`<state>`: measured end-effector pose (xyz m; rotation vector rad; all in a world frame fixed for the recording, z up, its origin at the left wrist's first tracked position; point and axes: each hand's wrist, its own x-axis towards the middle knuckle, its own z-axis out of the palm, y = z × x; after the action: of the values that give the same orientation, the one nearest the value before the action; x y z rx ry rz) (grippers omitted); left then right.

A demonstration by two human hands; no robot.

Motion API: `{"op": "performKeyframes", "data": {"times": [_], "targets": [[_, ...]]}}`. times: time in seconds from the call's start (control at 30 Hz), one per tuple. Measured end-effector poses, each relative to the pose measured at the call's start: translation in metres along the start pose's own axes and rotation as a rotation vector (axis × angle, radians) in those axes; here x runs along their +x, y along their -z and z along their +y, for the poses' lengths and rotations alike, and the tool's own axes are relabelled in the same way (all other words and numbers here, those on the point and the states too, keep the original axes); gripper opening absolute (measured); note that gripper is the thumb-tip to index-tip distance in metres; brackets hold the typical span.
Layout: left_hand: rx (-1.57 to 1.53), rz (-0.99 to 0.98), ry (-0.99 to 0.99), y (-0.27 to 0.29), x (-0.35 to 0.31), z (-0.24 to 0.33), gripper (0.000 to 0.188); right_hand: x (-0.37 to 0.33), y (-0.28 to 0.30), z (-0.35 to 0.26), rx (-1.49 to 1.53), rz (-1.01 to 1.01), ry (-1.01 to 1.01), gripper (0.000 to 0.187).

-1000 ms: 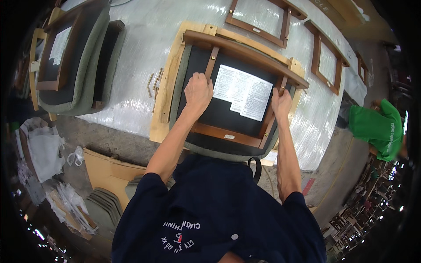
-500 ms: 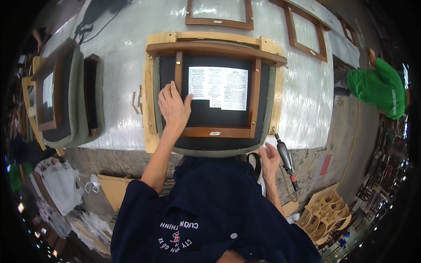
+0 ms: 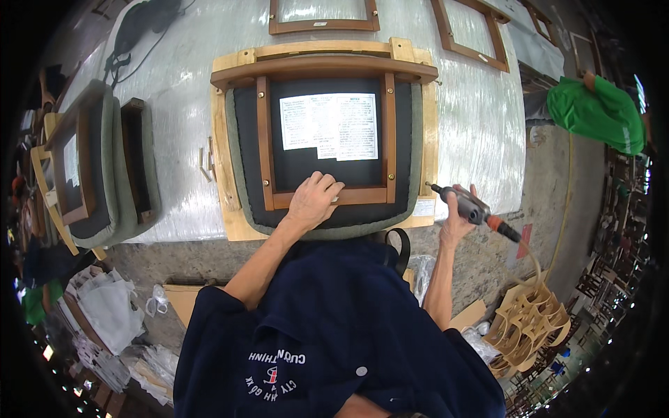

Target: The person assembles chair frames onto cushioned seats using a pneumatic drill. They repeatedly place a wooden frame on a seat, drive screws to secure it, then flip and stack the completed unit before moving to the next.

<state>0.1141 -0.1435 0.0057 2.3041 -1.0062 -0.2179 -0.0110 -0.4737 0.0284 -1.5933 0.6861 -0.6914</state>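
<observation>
Head view, left hand (image 3: 315, 200) flat on seat frame (image 3: 327, 197), right hand (image 3: 456, 216) grip closed around screwdriver tool (image 3: 472, 209), just beside frame

The chair seat (image 3: 324, 143) lies upside down on the counter (image 3: 474, 111), its dark underside with a white paper label facing up, framed by brown wooden rails and a grey-green padded edge. It rests on a pale wooden jig (image 3: 224, 209). The pneumatic screwdriver (image 3: 468, 205), grey with an orange end, is tilted just beside the seat's right corner.
</observation>
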Motion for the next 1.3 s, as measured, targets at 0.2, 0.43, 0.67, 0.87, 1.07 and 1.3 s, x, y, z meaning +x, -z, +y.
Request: {"op": "performKeyframes", "data": {"times": [0.2,0.43,0.67,0.87,1.07,1.3], "targets": [[-0.002,0.048,0.037,-0.002,-0.002,0.004,0.042,0.067,-0.051,-0.024,-0.098,-0.176,-0.050,0.037],[-0.011,0.090,0.083,-0.005,-0.005,0.006,0.042,0.105,-0.159,-0.074,0.219,-0.164,0.186,0.018],[-0.022,0.100,0.107,-0.004,-0.007,0.006,0.046,0.130,-0.211,-0.075,0.123,-0.197,0.222,0.023],[-0.034,0.108,0.110,-0.006,-0.009,0.004,0.048,0.133,-0.212,-0.068,0.226,-0.199,0.233,0.016],[-0.028,0.095,0.104,-0.009,-0.009,0.004,0.048,0.135,-0.218,-0.074,0.097,-0.288,0.275,0.017],[0.014,0.121,0.089,-0.015,-0.009,0.008,0.044,0.143,-0.242,-0.081,-0.089,-0.364,0.372,0.023]]}}
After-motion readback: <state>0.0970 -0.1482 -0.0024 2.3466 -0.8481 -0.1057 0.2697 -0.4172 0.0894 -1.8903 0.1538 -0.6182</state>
